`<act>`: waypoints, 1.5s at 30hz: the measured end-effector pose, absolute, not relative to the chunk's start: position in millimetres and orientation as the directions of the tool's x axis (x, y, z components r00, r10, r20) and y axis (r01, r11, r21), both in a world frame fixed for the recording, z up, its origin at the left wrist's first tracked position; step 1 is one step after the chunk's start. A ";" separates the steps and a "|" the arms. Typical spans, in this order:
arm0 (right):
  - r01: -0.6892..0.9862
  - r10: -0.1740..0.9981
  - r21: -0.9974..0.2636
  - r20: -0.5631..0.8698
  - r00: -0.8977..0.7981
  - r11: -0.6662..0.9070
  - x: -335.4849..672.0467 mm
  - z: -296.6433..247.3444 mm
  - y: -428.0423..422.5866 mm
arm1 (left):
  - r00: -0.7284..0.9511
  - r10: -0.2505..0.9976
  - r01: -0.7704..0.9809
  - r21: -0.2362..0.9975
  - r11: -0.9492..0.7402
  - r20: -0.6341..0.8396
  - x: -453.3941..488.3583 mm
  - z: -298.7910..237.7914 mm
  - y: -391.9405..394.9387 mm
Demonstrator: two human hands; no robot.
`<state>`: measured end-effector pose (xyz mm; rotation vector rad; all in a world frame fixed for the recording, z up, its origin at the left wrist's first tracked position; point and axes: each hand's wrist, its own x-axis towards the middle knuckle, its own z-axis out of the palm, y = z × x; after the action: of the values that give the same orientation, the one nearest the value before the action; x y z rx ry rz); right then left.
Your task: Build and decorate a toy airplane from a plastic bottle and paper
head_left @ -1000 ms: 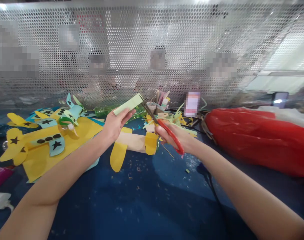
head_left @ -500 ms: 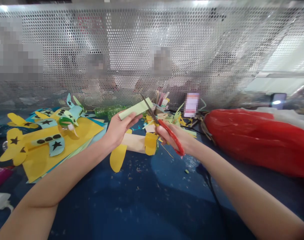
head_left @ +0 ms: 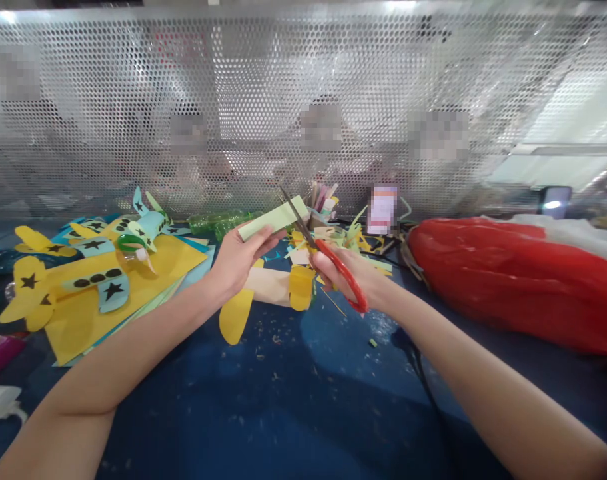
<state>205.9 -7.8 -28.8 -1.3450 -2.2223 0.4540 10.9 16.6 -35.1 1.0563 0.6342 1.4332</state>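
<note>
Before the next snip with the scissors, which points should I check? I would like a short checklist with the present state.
1. Left hand grips the green strip: ok.
2. Right hand holds the red scissors: ok.
3. Blades cross the strip near its far end: ok.
4. Left fingers apart from the blades: ok.
5. Blades open or shut: cannot tell.

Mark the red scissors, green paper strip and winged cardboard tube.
red-handled metal scissors (head_left: 339, 268): head view, on the red handle.
light green paper strip (head_left: 276, 219): head view, mid-strip.
brown cardboard tube with yellow paper wings (head_left: 267, 285): head view, bare tube.
</note>
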 end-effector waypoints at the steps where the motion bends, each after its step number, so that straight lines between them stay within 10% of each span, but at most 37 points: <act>1: 0.724 0.892 -0.521 0.243 -0.381 0.452 205.5 -29.0 -7.9 | 0.095 0.966 -0.473 0.865 -0.168 0.240 10.9 -35.0 16.6; 20: 0.802 0.938 -0.510 0.300 -0.175 0.312 205.4 -46.5 12.8 | 0.155 0.972 -0.481 0.873 -0.081 0.175 8.9 -48.0 35.4; 27: 0.991 1.000 -0.131 0.028 0.004 -0.001 238.3 -74.8 49.3 | 0.149 0.989 -0.468 0.881 0.063 0.008 4.6 -46.0 46.3; 32: 0.995 0.999 -0.098 0.028 -0.020 0.023 250.1 -80.7 50.5 | 0.189 0.979 -0.438 0.885 0.158 -0.081 0.0 -43.8 52.0; 36: 0.906 0.945 -0.361 0.308 -0.110 0.223 239.8 -65.7 42.4 | 0.245 0.969 -0.315 0.947 0.065 0.014 -3.7 -48.7 55.5; 40: 0.445 0.932 -0.818 0.311 -0.187 0.363 216.0 -52.6 29.3 | 0.456 0.889 -0.111 0.994 0.017 0.036 -8.2 -49.2 47.9; 45: 0.356 0.927 -0.865 0.274 -0.258 0.354 199.8 -46.5 18.5 | 0.544 0.839 0.110 0.991 -0.072 0.001 -17.4 -40.8 35.8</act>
<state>199.8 18.5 -46.5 -1.1323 -1.7945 0.8736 -17.4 35.8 -40.8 1.5454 0.8397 0.7368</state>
